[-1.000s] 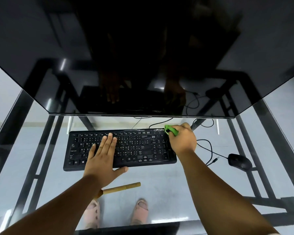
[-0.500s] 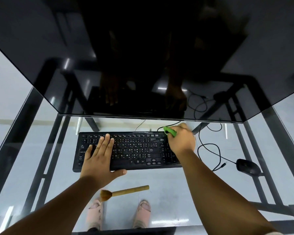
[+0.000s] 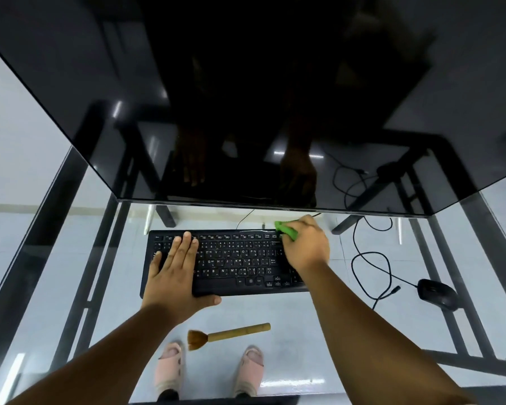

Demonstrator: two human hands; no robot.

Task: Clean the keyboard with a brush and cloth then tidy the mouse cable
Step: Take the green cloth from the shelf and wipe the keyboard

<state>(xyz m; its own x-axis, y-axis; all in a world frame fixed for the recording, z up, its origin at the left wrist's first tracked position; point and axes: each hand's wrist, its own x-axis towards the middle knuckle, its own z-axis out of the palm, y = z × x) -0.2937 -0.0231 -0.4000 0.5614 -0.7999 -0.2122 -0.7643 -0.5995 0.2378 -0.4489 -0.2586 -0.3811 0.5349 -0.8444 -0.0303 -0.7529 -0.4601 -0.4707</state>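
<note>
right hand (image 3: 306,247) grips green cloth (image 3: 287,230) on black keyboard (image 3: 234,261).

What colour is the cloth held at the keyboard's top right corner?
Bright green cloth, seen in the head view, gripped by the right hand.

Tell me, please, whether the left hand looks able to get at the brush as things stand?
Probably yes. The left hand lies flat on the keyboard, holding nothing, and the brush lies on bare glass just nearer the person, with nothing between them.
</note>
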